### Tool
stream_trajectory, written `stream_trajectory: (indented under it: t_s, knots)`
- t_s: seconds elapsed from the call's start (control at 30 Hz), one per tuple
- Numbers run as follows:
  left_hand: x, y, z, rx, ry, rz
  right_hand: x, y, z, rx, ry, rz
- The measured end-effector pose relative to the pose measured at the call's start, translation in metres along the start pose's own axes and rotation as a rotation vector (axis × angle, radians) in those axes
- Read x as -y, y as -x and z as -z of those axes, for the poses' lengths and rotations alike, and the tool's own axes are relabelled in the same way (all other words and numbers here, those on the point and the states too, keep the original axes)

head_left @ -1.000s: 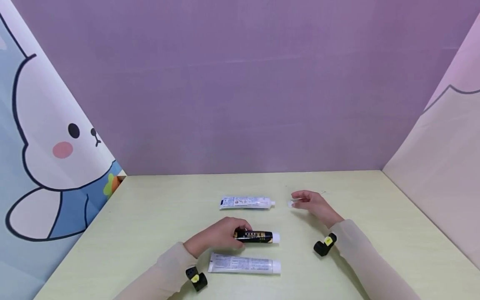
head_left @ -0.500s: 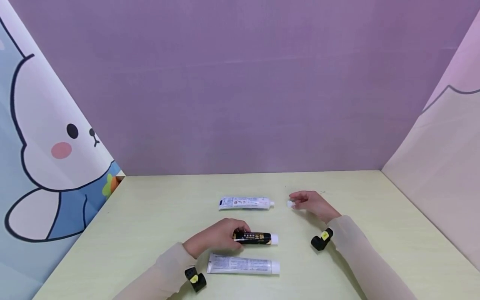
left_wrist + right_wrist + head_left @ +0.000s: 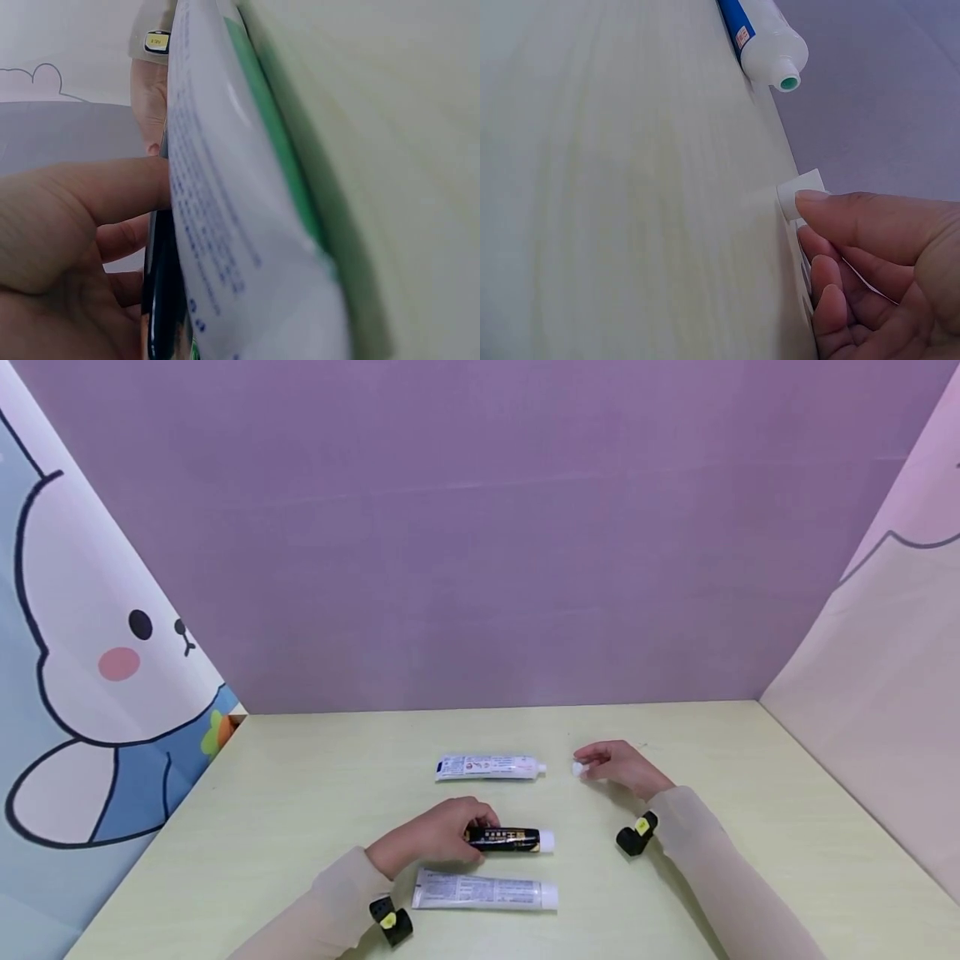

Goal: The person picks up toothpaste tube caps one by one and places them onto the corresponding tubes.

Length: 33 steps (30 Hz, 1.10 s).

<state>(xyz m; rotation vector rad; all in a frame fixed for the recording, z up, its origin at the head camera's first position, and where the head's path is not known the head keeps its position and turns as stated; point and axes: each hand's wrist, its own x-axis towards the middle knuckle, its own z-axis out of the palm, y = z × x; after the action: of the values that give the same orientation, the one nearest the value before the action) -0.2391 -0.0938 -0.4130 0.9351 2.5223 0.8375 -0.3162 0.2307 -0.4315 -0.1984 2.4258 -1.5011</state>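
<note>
Right hand [image 3: 621,767] pinches cap [image 3: 796,184] in its fingers toward far edge of tabletop [image 3: 300,777], left hand [image 3: 446,829] grips black tube [image 3: 516,839]; cap likely light, stiff, best held by sides.

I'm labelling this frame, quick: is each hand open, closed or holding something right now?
Left hand: holding the black toothpaste tube.
Right hand: pinching a small white cap.

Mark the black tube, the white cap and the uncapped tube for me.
Black tube [image 3: 510,839], head view: on its lettered side.
White cap [image 3: 791,190], right wrist view: on its outer side.
Uncapped tube [image 3: 771,43], right wrist view: on its white body.
</note>
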Motion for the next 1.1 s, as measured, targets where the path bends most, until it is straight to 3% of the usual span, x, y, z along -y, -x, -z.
stream_trajectory:
  t_s: [0.63, 0.8, 1.1]
  knots:
    - [-0.0026, -0.0017, -0.0017, 0.004, -0.001, -0.022, 0.0009, -0.0025, -0.0002, -0.007, 0.095, -0.013]
    - [-0.0023, -0.0023, -0.0016, -0.002, -0.009, -0.026, 0.0019, -0.0035, -0.0006, -0.005, 0.115, 0.017]
    - [-0.0021, -0.0041, -0.004, 0.011, -0.016, -0.003, 0.0009, -0.0024, -0.0026, -0.018, 0.085, -0.009]
